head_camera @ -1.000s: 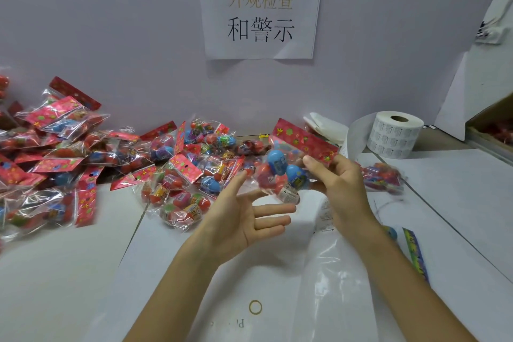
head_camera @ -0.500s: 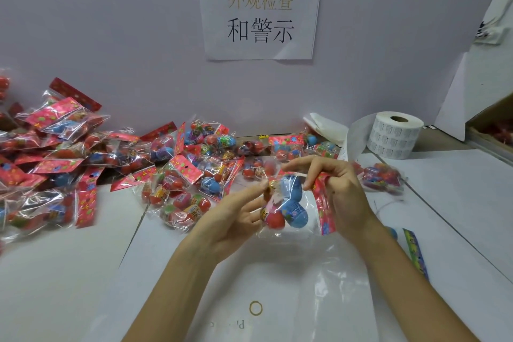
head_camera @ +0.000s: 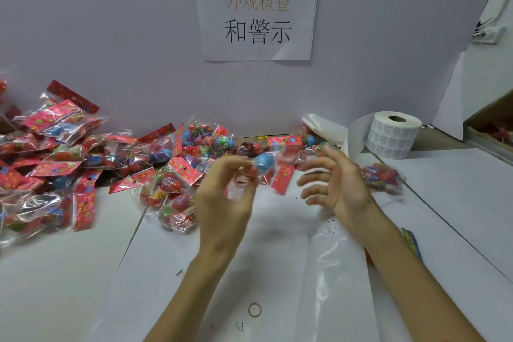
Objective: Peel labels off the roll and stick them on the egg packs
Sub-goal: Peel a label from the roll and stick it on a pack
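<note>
Our left grip [head_camera: 224, 189] pinches a pack [head_camera: 263, 164], our right grip [head_camera: 337, 183] is released, labelless, apart from the roll [head_camera: 394, 133] at the surface's [head_camera: 449, 191] back edge: we judge much remains.

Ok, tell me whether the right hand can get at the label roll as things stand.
Probably yes. The right hand is open and empty, and the label roll stands beyond it to the right; only its loose paper tail lies between. The left hand holds the egg pack.
</note>
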Available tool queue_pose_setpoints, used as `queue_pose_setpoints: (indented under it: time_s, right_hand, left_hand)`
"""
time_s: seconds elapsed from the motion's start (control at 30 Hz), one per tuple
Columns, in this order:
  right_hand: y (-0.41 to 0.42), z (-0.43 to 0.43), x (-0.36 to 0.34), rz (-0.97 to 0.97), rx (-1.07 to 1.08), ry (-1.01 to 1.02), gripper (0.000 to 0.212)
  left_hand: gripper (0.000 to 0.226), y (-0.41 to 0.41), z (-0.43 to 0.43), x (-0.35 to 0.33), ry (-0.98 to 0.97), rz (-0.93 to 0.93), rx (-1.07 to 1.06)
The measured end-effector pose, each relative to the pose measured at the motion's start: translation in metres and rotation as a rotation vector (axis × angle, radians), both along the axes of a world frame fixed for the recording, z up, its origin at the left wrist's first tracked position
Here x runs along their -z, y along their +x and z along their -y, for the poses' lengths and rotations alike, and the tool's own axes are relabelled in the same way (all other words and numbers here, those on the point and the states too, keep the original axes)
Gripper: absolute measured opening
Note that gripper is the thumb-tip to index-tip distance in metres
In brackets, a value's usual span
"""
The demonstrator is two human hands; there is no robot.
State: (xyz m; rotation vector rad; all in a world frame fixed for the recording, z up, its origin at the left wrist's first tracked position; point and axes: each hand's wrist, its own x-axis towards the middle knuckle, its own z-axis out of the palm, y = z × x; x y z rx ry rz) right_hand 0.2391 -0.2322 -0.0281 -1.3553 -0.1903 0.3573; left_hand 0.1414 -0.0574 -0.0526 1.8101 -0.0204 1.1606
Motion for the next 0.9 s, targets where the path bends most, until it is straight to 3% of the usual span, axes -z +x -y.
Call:
queue_pose_setpoints:
  time_s: [0.03, 0.1, 0.23, 0.3, 0.47, 0.57, 0.63, 0.7, 0.83, 0.9]
  right_hand:
    - [0.0, 0.0, 0.001, -0.083, -0.077, -0.036, 0.062]
    - [-0.001, 0.001, 0.003, -0.185, -0.138, -0.041, 0.068]
    - [0.004, 0.005, 0.004, -0.153, -0.004, 0.078, 0.019]
    - [0.007, 0.009, 0.002, -0.079, 0.027, 0.061, 0.009]
    - [0.006, 0.013, -0.002, 0.074, 0.011, -0.06, 0.018]
    - [0.011, 0.023, -0.01, 0.093, -0.082, -0.13, 0.027]
    - [0.022, 0.039, -0.021, 0.07, -0.096, -0.127, 0.022]
    - [0.036, 0.059, -0.033, 0.034, -0.007, -0.007, 0.012]
    - [0.077, 0.127, -0.045, -0.019, 0.604, 0.667, 0.024]
    - [0.088, 0.156, -0.038, -0.035, 0.74, 0.665, 0.038]
  left_hand:
    - [0.021, 0.0, 0.004, 0.002, 0.205, 0.075, -0.027]
    - [0.024, 0.0, 0.015, 0.007, 0.424, 0.094, -0.013]
    - [0.032, 0.0, 0.022, 0.013, 0.574, 0.004, -0.047]
    - [0.036, 0.001, 0.016, 0.012, 0.534, -0.048, -0.062]
    - [0.043, 0.001, 0.004, 0.007, 0.334, -0.107, -0.106]
    - [0.037, 0.003, -0.003, 0.007, 0.249, -0.07, -0.15]
    - [0.035, 0.004, -0.005, 0.007, 0.181, -0.058, -0.146]
    - [0.034, 0.006, -0.006, 0.009, 0.139, -0.049, -0.147]
    - [0.04, 0.006, -0.002, 0.011, 0.089, -0.025, -0.114]
    - [0.041, 0.007, -0.002, 0.011, 0.1, -0.026, -0.116]
